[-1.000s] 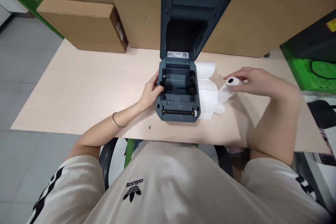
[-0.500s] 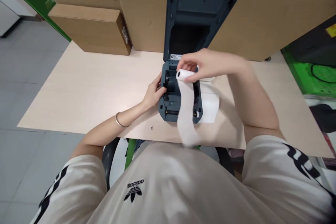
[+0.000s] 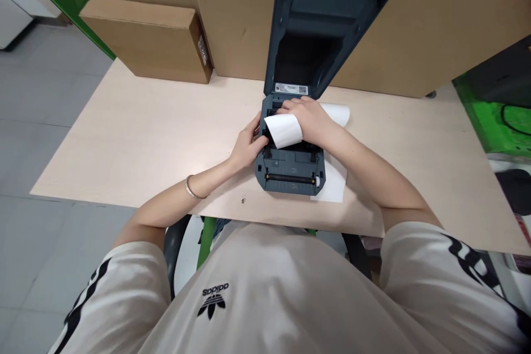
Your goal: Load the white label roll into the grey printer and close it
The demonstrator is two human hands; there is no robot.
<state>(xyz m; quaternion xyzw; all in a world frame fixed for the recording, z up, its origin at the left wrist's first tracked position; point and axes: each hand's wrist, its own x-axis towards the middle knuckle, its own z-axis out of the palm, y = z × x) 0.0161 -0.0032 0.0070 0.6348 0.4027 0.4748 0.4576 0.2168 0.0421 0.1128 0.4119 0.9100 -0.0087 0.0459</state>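
Note:
A dark blue-grey label printer [image 3: 290, 181] sits on the table with its lid [image 3: 319, 11] raised. My left hand [image 3: 248, 144] is closed around the printer's left edge, thumb over the rim. Inside the body, my right hand [image 3: 309, 119] curls over a roll of white label paper [image 3: 284, 130]; its fingers cover most of the roll. The paper's loose end bends to the left over the compartment. At the printer's front lies a black platen roller [image 3: 290, 178]. To the right, partly under my forearm, is more white paper [image 3: 332, 182].
Cardboard boxes [image 3: 236, 16] stand along the table's back edge, with a smaller box [image 3: 145, 38] at the left. On the pale wooden table [image 3: 186, 121], a small dark bit [image 3: 243, 200] lies near the front edge. A green surface [image 3: 493, 110] is at the right.
My right hand has lowered the paper roll into the printer. The strip that hung down over the front now lies bent over the compartment. My left hand stays on the printer's edge.

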